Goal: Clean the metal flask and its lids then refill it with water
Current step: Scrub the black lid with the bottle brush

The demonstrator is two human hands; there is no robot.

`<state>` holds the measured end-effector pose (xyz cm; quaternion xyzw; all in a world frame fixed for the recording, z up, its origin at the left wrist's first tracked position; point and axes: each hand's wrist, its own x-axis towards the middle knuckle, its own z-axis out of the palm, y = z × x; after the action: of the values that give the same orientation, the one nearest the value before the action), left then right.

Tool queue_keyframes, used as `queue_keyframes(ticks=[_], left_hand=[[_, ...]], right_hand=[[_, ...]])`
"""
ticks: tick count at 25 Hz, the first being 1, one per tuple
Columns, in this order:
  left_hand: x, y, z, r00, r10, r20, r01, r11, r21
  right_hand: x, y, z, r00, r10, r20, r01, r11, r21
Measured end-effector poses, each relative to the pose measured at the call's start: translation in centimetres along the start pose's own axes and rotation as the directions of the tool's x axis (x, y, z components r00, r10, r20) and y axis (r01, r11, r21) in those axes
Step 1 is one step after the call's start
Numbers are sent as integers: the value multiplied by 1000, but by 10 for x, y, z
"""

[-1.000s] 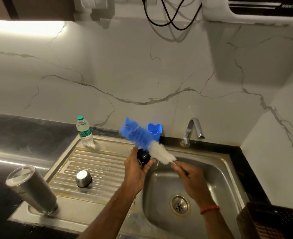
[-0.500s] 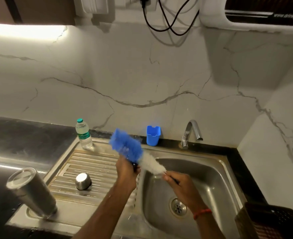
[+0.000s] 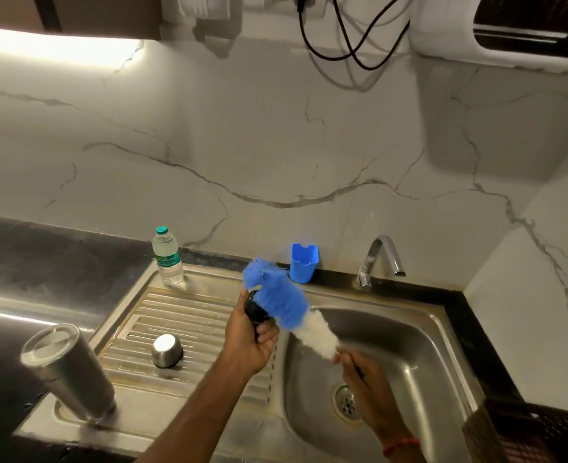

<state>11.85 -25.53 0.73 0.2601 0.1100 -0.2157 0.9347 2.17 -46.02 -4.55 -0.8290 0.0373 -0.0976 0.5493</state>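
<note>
My left hand (image 3: 247,339) grips a small black lid (image 3: 255,310) above the edge between drainboard and basin. My right hand (image 3: 364,379) holds the handle of a bottle brush (image 3: 287,304) with blue and white bristles; the blue bristles press against the black lid. The metal flask (image 3: 67,370) stands upside down on the front left corner of the drainboard. A steel cap (image 3: 166,349) sits upside down on the ribbed drainboard (image 3: 182,315).
The sink basin (image 3: 409,355) with its drain lies under my right hand. A tap (image 3: 381,259) stands behind it, with no water visible. A blue cup (image 3: 304,262) and a plastic water bottle (image 3: 167,257) stand at the back. A dark basket (image 3: 536,432) sits at the lower right.
The brush has slid back and forth across the black lid, and both hands shifted slightly left and back to the right. The flask and steel cap have not moved.
</note>
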Motion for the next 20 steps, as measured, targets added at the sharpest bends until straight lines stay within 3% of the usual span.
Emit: queue_keyframes(ticks=[5,13,20], left_hand=[[-4,8,-7,998,7,-58,-9,999,-37],[17,15,-16,997,-49,-67,65,961,268],[39,48,-28,992,-8,-129,40,968,249]], right_hand=[[11,-10,31,977,139,159,-150,987,56],[9,-24,46,971,195,138,-216,963,160],[25,4,15,940,288,-181,-272,956,105]])
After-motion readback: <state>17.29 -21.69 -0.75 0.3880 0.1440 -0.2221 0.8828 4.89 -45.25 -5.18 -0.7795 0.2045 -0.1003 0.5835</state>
